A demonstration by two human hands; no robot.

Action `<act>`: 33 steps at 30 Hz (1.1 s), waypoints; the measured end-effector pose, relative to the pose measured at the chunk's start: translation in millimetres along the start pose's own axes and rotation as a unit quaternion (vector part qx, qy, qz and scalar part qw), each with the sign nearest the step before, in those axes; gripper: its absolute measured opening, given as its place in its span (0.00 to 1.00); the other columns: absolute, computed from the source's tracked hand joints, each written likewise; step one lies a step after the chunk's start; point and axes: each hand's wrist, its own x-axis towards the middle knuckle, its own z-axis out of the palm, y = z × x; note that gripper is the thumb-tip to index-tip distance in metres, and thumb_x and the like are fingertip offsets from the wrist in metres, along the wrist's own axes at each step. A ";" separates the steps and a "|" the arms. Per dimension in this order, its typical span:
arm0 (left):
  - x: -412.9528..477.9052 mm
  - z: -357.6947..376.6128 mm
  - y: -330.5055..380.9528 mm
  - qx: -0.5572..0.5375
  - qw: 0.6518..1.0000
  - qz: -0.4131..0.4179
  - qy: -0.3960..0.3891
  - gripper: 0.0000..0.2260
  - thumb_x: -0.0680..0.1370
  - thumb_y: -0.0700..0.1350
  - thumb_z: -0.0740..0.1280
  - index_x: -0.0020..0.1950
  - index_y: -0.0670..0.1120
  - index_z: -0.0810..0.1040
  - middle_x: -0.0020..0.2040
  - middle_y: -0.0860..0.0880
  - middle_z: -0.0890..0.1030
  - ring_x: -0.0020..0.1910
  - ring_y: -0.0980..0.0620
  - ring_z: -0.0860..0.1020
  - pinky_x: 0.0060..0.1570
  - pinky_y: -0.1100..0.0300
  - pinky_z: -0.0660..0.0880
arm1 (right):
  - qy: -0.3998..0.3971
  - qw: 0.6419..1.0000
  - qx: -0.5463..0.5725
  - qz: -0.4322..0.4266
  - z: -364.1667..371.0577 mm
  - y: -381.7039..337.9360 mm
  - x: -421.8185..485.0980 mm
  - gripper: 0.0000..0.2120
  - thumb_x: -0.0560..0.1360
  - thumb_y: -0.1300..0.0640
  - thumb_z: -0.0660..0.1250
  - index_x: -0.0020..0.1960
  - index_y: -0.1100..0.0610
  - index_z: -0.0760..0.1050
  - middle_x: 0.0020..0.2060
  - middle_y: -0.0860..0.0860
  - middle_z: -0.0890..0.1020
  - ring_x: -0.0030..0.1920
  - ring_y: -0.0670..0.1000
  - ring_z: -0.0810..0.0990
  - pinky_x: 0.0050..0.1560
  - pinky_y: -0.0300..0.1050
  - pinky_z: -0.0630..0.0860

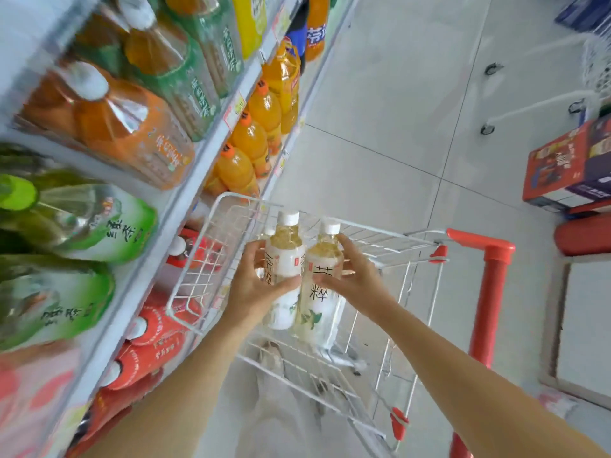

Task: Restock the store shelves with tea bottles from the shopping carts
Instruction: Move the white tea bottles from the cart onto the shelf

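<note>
I hold two bottles side by side above the shopping cart [380,231], close to the shelves [211,140]. My left hand [254,289] wraps the left tea bottle [285,256] at its label, thumb across the front. My right hand [357,276] curls round the right tea bottle [319,302] at mid-body. They look full, so I judge them weighty, slick and slightly squashy: grip the waist, not the cap

Both bare arms stretched forward, forearms converging; left grip [254,285] curled round left bottle [286,259], right grip [357,276] clasping right bottle [322,292] from side.
</note>
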 end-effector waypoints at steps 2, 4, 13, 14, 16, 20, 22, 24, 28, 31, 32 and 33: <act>-24.8 -10.0 31.4 -0.031 0.999 0.030 0.027 0.35 0.56 0.46 0.83 0.59 0.55 0.72 0.56 0.51 0.80 0.55 0.52 0.79 0.48 0.60 0.77 | -0.016 0.998 -0.001 -0.061 -6.0 -32.9 -14.6 0.40 0.66 0.50 0.79 0.72 0.41 0.64 0.57 0.43 0.80 0.52 0.49 0.81 0.50 0.38 0.79; -57.5 -21.0 64.5 -0.058 0.995 0.059 0.060 0.33 0.59 0.41 0.83 0.58 0.58 0.74 0.55 0.52 0.81 0.53 0.56 0.80 0.45 0.64 0.78 | -0.033 0.992 -0.002 -0.123 -11.0 -71.8 -37.1 0.41 0.65 0.53 0.79 0.73 0.43 0.64 0.56 0.43 0.80 0.51 0.50 0.81 0.48 0.38 0.78; -262.0 -86.3 217.8 -0.047 0.937 0.216 0.270 0.34 0.59 0.48 0.82 0.62 0.56 0.72 0.56 0.57 0.82 0.55 0.57 0.80 0.49 0.63 0.78 | -0.143 0.927 0.017 -0.346 -4.8 -262.8 -189.1 0.39 0.65 0.60 0.80 0.72 0.50 0.67 0.54 0.42 0.81 0.50 0.40 0.80 0.44 0.33 0.74; -286.9 -95.3 234.1 -0.045 0.926 0.232 0.294 0.35 0.58 0.50 0.83 0.62 0.57 0.72 0.56 0.58 0.82 0.55 0.57 0.80 0.50 0.62 0.78 | -0.152 0.916 0.016 -0.370 -1.1 -283.9 -208.7 0.39 0.65 0.60 0.80 0.72 0.49 0.67 0.55 0.42 0.81 0.52 0.40 0.80 0.45 0.33 0.74; -336.8 -113.3 266.7 -0.031 0.901 0.267 0.341 0.34 0.60 0.49 0.84 0.61 0.59 0.72 0.54 0.62 0.81 0.54 0.60 0.80 0.49 0.64 0.77 | -0.176 0.893 0.018 -0.413 7.7 -324.2 -246.9 0.37 0.65 0.60 0.80 0.70 0.49 0.69 0.55 0.44 0.81 0.53 0.42 0.81 0.46 0.33 0.75; -435.7 -145.1 328.6 0.002 0.840 0.339 0.424 0.29 0.61 0.51 0.81 0.57 0.61 0.73 0.55 0.53 0.82 0.54 0.54 0.81 0.50 0.58 0.79 | -0.221 0.846 0.036 -0.483 30.3 -400.8 -327.0 0.34 0.66 0.59 0.80 0.69 0.55 0.71 0.55 0.48 0.83 0.52 0.45 0.83 0.48 0.40 0.79; -481.9 -159.4 353.2 0.031 0.805 0.367 0.465 0.28 0.62 0.49 0.81 0.56 0.61 0.73 0.53 0.53 0.83 0.52 0.54 0.82 0.49 0.59 0.78 | -0.245 0.819 0.053 -0.517 43.4 -435.1 -366.9 0.29 0.66 0.63 0.79 0.65 0.56 0.74 0.50 0.46 0.84 0.49 0.42 0.83 0.45 0.35 0.77; -525.1 -172.4 373.8 0.043 0.775 0.387 0.498 0.29 0.63 0.44 0.83 0.57 0.57 0.73 0.52 0.54 0.83 0.51 0.58 0.81 0.47 0.65 0.76 | -0.259 0.792 0.073 -0.548 57.6 -465.0 -404.6 0.29 0.65 0.60 0.79 0.64 0.54 0.74 0.52 0.47 0.84 0.51 0.46 0.83 0.47 0.38 0.78; -605.4 -200.8 408.3 0.068 0.705 0.416 0.570 0.27 0.59 0.53 0.82 0.53 0.63 0.73 0.48 0.57 0.84 0.46 0.59 0.82 0.43 0.65 0.78 | -0.296 0.733 0.120 -0.601 88.7 -517.0 -476.0 0.29 0.64 0.55 0.79 0.62 0.46 0.75 0.55 0.45 0.83 0.56 0.47 0.82 0.54 0.44 0.79; -660.8 -226.2 428.2 0.081 0.661 0.425 0.613 0.26 0.61 0.51 0.82 0.53 0.59 0.72 0.48 0.51 0.84 0.45 0.55 0.83 0.42 0.58 0.81 | -0.304 0.697 0.123 -0.638 112.6 -552.7 -525.5 0.33 0.64 0.51 0.78 0.67 0.53 0.72 0.57 0.49 0.83 0.55 0.48 0.82 0.52 0.44 0.79; -678.0 -234.7 434.2 0.084 0.648 0.428 0.625 0.26 0.63 0.49 0.82 0.54 0.57 0.72 0.49 0.50 0.83 0.45 0.55 0.83 0.42 0.58 0.80 | -0.305 0.686 0.128 -0.648 120.1 -564.3 -540.8 0.34 0.65 0.51 0.78 0.67 0.54 0.71 0.57 0.49 0.82 0.54 0.46 0.82 0.50 0.41 0.79; -694.0 -244.9 438.8 0.086 0.635 0.432 0.635 0.26 0.64 0.47 0.82 0.55 0.55 0.72 0.49 0.50 0.83 0.45 0.56 0.83 0.42 0.59 0.80 | -0.305 0.676 0.136 -0.657 127.6 -574.7 -555.7 0.33 0.65 0.50 0.78 0.68 0.52 0.71 0.57 0.48 0.82 0.54 0.45 0.82 0.49 0.39 0.78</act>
